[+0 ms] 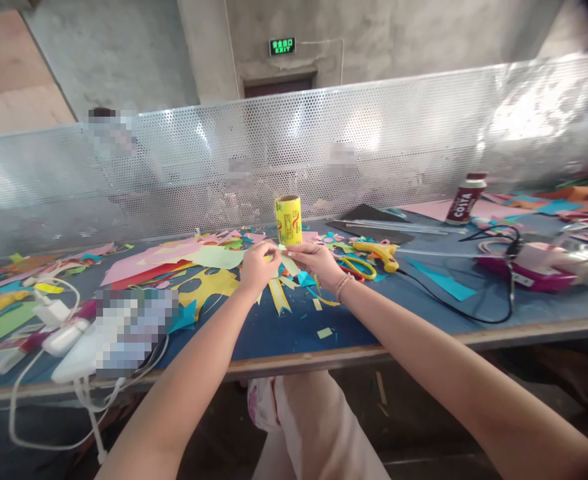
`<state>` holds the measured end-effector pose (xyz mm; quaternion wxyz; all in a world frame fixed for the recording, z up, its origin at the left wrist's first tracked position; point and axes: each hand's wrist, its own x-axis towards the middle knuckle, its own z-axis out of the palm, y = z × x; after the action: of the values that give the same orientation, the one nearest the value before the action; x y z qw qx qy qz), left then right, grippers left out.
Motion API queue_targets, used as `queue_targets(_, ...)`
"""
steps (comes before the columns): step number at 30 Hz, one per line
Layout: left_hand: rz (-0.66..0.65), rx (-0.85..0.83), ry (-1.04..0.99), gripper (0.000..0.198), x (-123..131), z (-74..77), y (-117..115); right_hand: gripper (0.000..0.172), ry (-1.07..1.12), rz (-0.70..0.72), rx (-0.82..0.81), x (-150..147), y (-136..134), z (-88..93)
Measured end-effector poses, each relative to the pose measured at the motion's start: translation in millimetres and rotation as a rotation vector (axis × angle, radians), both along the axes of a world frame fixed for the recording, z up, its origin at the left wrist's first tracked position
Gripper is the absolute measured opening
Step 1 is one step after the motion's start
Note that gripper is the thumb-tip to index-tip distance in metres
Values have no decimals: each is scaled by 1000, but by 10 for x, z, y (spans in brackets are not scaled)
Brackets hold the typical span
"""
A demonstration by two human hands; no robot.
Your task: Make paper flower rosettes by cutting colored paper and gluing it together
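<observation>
Two pinch grips: left hand [258, 267] and right hand [319, 263] clamp one pale paper strip [287, 263]; keeping fingertips close together likely steadies it.

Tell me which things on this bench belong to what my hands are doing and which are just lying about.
In hand: pale paper strip, pinched by left hand and right hand.
Lying about: yellow roll, scissors, glue gun, bottle, paper scraps, white charger.

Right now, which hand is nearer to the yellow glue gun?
Right. The right hand sits just left of the yellow glue gun; the left hand is farther left, both pinching a pale paper strip.
</observation>
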<state>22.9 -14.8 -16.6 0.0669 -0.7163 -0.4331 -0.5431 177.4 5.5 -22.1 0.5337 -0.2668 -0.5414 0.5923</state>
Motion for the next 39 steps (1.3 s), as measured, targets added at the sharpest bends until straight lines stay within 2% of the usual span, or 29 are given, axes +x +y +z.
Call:
queue_targets(4,-14,-80,-109,13,-35,59,-62,32,57,29,-6,3,21,-11)
queue_targets(9,-75,-46,-8,13,-43,87,-93,33,59,76,20,16,0,5)
queue_targets(13,-52,18,60,7,-26,57,-52,33,65,91,40,19,-21,19)
queue_targets(18,-22,59,111,8,-45,32,-20,34,65,99,75,20,20,-23)
queue_targets(26,65,137,295,13,-95,20,-2,34,-44,82,162,37,9,-33)
queue_targets(31,136,132,501,20,-106,42,-32,35,-163,52,256,42,1,-35)
queue_targets(35,203,130,666,21,-94,60,-73,34,-198,49,277,47,27,-47)
queue_targets(39,209,134,723,22,-94,77,-76,33,-207,48,279,51,41,-51)
